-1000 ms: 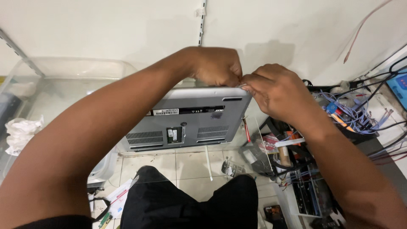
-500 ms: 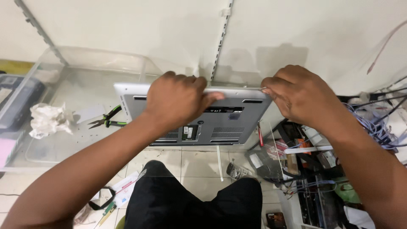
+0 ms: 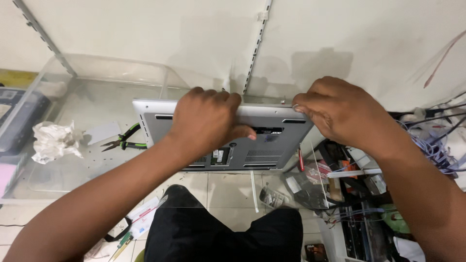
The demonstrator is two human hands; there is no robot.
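Note:
A silver laptop [image 3: 272, 140] lies upside down on a clear glass shelf [image 3: 87, 160], its grey bottom cover with vent slots facing up. My left hand [image 3: 206, 121] is curled over the laptop's far edge near the middle, thumb pressed on the bottom cover. My right hand [image 3: 340, 109] pinches the laptop's far right corner with its fingertips. Both hands grip the same back edge, close to the white wall.
Green-handled pliers [image 3: 124, 139] and a crumpled white tissue [image 3: 54, 140] lie on the glass to the left. A dark device [image 3: 19, 121] sits at the far left. Tangled cables [image 3: 432, 140] and cluttered parts [image 3: 335, 179] fill the right. My dark trousers [image 3: 218, 233] and tiled floor show below.
My left hand has slid left along the laptop's back edge, away from my right hand. The view has shifted, bringing the pliers and tissue into sight.

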